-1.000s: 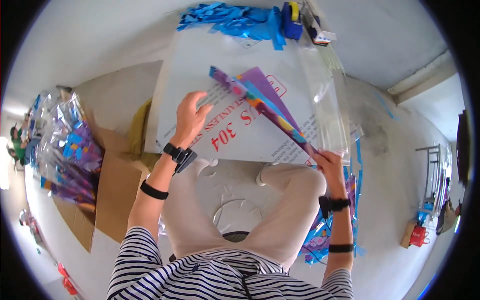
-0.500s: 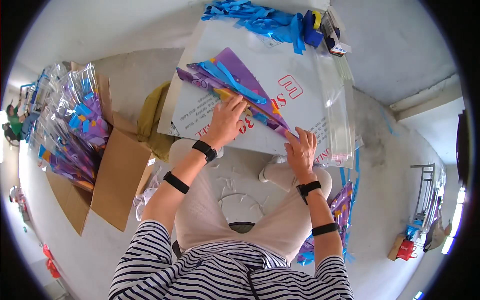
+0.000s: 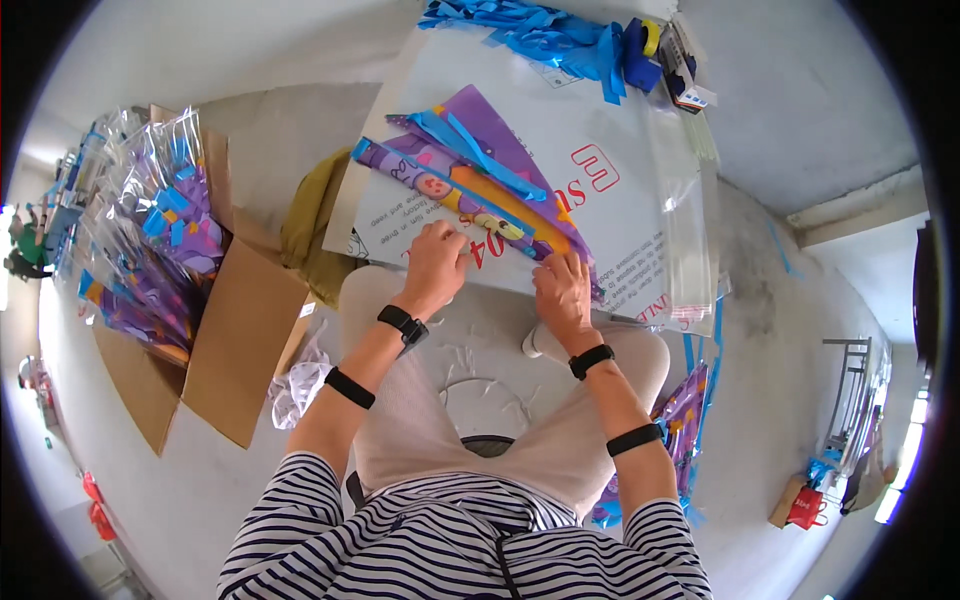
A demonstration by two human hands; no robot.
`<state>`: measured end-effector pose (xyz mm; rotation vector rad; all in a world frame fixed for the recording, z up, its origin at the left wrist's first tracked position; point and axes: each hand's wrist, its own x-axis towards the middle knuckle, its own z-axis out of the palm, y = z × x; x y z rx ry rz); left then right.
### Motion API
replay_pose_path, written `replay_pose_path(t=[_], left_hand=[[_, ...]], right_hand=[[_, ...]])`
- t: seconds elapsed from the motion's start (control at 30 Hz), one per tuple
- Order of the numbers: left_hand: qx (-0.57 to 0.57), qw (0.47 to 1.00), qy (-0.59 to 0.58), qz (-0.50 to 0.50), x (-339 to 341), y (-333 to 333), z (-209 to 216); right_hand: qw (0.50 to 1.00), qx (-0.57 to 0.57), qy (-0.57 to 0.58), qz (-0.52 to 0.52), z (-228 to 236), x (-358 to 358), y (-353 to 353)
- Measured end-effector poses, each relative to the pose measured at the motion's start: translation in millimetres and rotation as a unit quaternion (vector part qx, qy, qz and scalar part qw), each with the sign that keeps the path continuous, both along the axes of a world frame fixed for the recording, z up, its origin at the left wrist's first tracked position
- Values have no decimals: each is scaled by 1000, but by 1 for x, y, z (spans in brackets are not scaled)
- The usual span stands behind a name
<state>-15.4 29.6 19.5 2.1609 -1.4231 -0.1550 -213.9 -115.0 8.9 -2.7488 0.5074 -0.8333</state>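
A purple folded kite (image 3: 470,185) with a cartoon print and blue strips lies slantwise on the white board in front of me. Its near edge has a printed flap with an orange and yellow part facing up. My right hand (image 3: 565,295) is closed, its fingertips pinching the kite's near edge close to the narrow right end. My left hand (image 3: 435,268) is just below the kite's near edge, over the board, fingers curled in. Whether anything is between the left fingers is hidden.
The white board (image 3: 400,225) has red and black print. Blue strips (image 3: 530,40), a tape dispenser (image 3: 641,60) and a small box (image 3: 684,80) lie along its far edge, clear plastic sleeves (image 3: 690,230) on its right. At left, an open carton (image 3: 240,345) holds bagged purple kites (image 3: 180,250).
My left hand has come off the kite toward me, and my right hand has moved left along its near edge. The near flap has turned, showing more print. The view has shifted slightly.
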Motion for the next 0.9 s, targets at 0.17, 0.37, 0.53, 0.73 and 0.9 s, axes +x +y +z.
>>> replay_pose_path(t=[0.17, 0.37, 0.53, 0.73, 0.9], left_hand=[[-125, 990, -71, -15, -4, -25, 8], [-87, 996, -33, 1, 2, -39, -2], [-112, 981, 111, 111, -16, -21, 5], [-103, 661, 705, 235, -34, 14, -2], [-121, 650, 709, 245, -39, 16, -7]], right_hand=[[993, 54, -13, -105, 10, 14, 4], [976, 84, 107, -170, 2, 33, -8], [983, 46, 111, -135, -6, 28, -4], [998, -28, -1, 48, 7, 15, 34], [999, 42, 13, -9, -8, 10, 40]])
